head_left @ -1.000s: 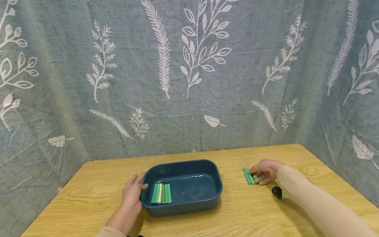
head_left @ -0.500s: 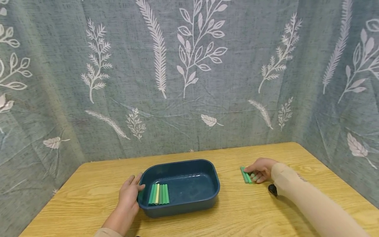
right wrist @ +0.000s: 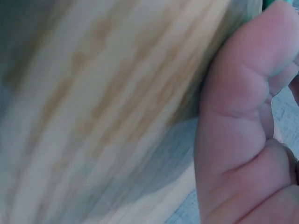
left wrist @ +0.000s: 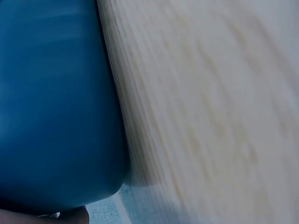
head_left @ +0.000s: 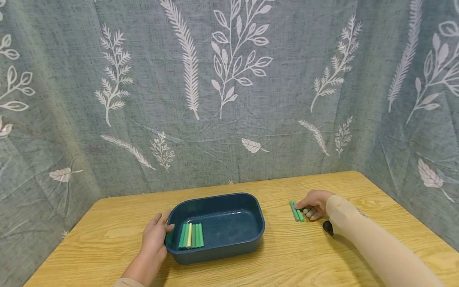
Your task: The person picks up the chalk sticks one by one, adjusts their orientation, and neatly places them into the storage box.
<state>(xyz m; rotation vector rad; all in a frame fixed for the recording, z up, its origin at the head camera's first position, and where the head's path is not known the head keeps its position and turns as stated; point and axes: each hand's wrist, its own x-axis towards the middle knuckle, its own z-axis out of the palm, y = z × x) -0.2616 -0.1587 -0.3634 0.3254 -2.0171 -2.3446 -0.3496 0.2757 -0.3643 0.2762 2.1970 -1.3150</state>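
Note:
A dark blue tub [head_left: 215, 255] stands on the table. My left hand [head_left: 153, 236] holds its left end, thumb over the rim and fingers along the outside wall. Inside at the left lies a row of several green sticks [head_left: 198, 236], chalk-like, with a pale yellow stick [head_left: 189, 236] among them. To the right of the tub, two green sticks [head_left: 294, 211] lie side by side on the table. My right hand [head_left: 315, 203] is at these two, its fingers curled and fingertips on the right-hand stick. In the right wrist view the thumb [right wrist: 243, 102] partly hides a bit of green.
The wooden table [head_left: 279, 255] carries the tub and sticks. A grey-green curtain [head_left: 201, 159] with white leaf prints hangs behind and at both sides. A small black object [head_left: 328, 227] sits under the right wrist.
The whole head view shifts slightly to the left. My right hand stays at the two green sticks, its fingertips settling further over the right-hand one. The left hand keeps its hold on the tub.

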